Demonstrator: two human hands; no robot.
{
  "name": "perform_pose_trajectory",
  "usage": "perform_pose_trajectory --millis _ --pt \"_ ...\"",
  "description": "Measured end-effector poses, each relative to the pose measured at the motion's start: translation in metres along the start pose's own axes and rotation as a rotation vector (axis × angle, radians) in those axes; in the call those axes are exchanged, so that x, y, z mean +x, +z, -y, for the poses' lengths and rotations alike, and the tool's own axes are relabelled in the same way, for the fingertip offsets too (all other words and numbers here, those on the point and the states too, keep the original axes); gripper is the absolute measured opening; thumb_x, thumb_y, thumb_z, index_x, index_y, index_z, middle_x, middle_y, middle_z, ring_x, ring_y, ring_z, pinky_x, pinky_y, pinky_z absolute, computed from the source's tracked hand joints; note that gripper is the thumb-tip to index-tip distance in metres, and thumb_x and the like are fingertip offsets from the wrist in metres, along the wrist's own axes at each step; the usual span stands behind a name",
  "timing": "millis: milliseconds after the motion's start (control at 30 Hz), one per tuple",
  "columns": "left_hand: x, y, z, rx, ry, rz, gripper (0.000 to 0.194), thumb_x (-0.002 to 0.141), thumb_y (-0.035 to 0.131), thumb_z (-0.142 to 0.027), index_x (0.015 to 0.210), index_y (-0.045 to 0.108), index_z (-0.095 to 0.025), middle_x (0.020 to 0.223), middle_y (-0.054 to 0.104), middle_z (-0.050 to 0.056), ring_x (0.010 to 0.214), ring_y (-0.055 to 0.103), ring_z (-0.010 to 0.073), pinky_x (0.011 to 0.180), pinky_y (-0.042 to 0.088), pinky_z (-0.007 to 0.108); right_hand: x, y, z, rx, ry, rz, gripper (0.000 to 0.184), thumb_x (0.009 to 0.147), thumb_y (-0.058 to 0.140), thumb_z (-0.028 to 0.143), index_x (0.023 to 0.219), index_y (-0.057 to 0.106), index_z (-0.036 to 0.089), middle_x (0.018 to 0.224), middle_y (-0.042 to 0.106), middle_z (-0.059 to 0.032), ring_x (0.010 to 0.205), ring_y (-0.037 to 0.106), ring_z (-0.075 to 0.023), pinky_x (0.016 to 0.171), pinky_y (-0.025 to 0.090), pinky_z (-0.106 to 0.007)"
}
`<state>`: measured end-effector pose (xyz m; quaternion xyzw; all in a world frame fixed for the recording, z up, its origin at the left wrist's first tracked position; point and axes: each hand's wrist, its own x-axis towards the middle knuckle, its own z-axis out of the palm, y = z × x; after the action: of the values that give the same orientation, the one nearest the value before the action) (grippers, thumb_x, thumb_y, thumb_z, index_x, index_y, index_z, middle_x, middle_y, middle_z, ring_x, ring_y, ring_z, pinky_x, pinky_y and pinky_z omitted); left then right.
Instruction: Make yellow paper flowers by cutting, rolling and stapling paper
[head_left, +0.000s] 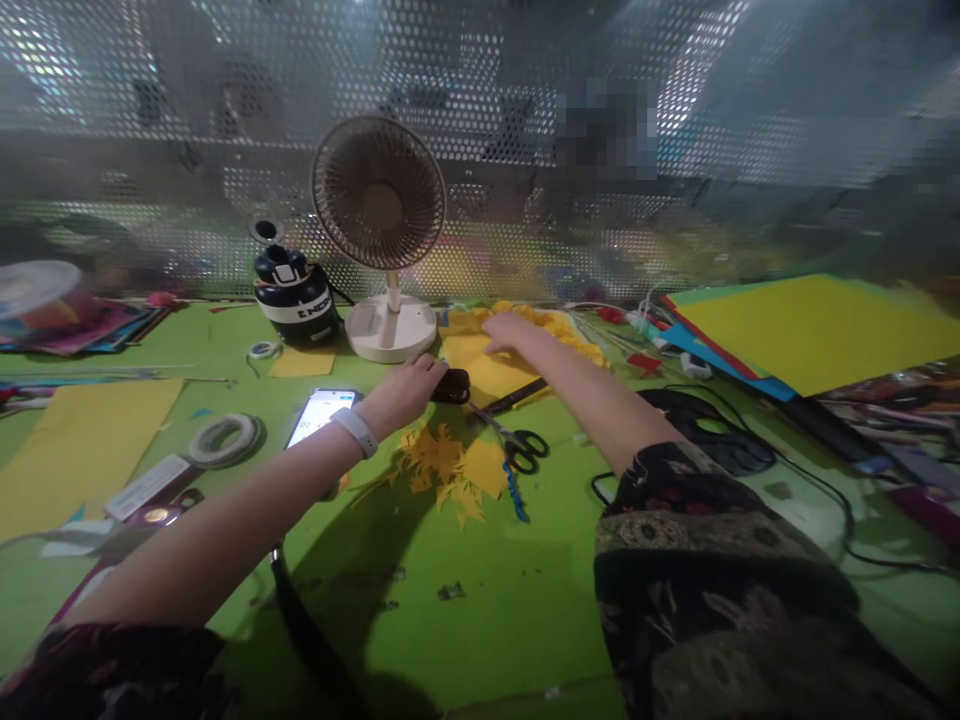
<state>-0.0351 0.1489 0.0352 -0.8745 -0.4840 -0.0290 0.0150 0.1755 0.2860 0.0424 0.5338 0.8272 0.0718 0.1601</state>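
Observation:
My left hand (409,395) has its fingers closed over the end of a small, rounded black object (453,386); its kind is unclear. Farther back, my right hand (511,334) reaches over yellow paper (480,367), thumb and fingers apart. Ruffled yellow pieces (566,330) lie just beyond that hand. Black-handled scissors (525,450) rest between my arms, blades pointing away, beside a long dark tool (517,397). Fringed yellow paper cutouts (439,460) and a twisted blue strip (516,495) lie nearer to me.
A white-based fan (390,335) and a black bottle (296,305) stand at the back, before a perforated metal screen (510,160). At left are a lit phone (319,412) and a tape roll (223,440). Coloured sheets (817,330) and a black cable (847,520) occupy the right.

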Motion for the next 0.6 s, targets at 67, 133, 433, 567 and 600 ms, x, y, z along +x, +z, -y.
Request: perform_pose_trajectory --millis 67,133,433,567,600 --pt "0.001 0.001 0.0 -0.002 0.005 -0.005 0.043 0.091 0.043 -0.01 0.133 0.052 -0.014 0.121 0.059 0.017 0.11 0.061 0.0288 0.081 0.054 0.038 0.0 0.002 0.004 -0.003 0.012 -0.034 0.038 0.083 0.064 0.02 0.118 0.071 0.007 0.117 0.071 -0.0222 0.111 0.066 -0.0324 0.09 0.05 -0.036" --pt "0.001 0.001 0.0 -0.007 0.001 -0.012 0.043 0.091 0.046 -0.012 0.133 0.051 -0.013 0.122 0.059 0.017 0.112 0.06 0.0294 0.083 0.054 0.039 -0.002 0.006 0.009 -0.001 0.029 -0.077 0.039 0.085 0.055 0.01 0.121 0.069 0.004 0.119 0.069 -0.0254 0.116 0.064 -0.0332 0.093 0.049 -0.039" --pt "-0.002 -0.003 -0.002 -0.027 -0.001 0.031 0.055 0.09 0.05 -0.017 0.143 0.04 -0.011 0.128 0.058 0.019 0.116 0.059 0.0307 0.09 0.053 0.042 -0.004 0.003 -0.003 0.083 0.104 -0.049 0.037 0.086 0.058 0.025 0.116 0.072 0.008 0.111 0.072 -0.0237 0.105 0.068 -0.0333 0.087 0.052 -0.039" --pt "-0.002 -0.003 -0.001 -0.037 -0.016 0.037 0.058 0.089 0.052 -0.018 0.145 0.04 -0.012 0.128 0.057 0.019 0.115 0.06 0.0309 0.091 0.052 0.041 -0.001 -0.004 -0.011 0.1 0.048 0.035 0.038 0.08 0.068 0.036 0.108 0.075 0.011 0.106 0.073 -0.0182 0.098 0.069 -0.029 0.084 0.053 -0.035" --pt "-0.002 -0.002 -0.001 -0.037 -0.017 0.038 0.057 0.089 0.053 -0.019 0.144 0.041 -0.012 0.128 0.057 0.019 0.115 0.06 0.0311 0.091 0.052 0.041 0.0 -0.005 -0.011 0.094 0.045 0.035 0.039 0.08 0.068 0.035 0.109 0.074 0.009 0.106 0.073 -0.0186 0.099 0.069 -0.0291 0.084 0.052 -0.035"
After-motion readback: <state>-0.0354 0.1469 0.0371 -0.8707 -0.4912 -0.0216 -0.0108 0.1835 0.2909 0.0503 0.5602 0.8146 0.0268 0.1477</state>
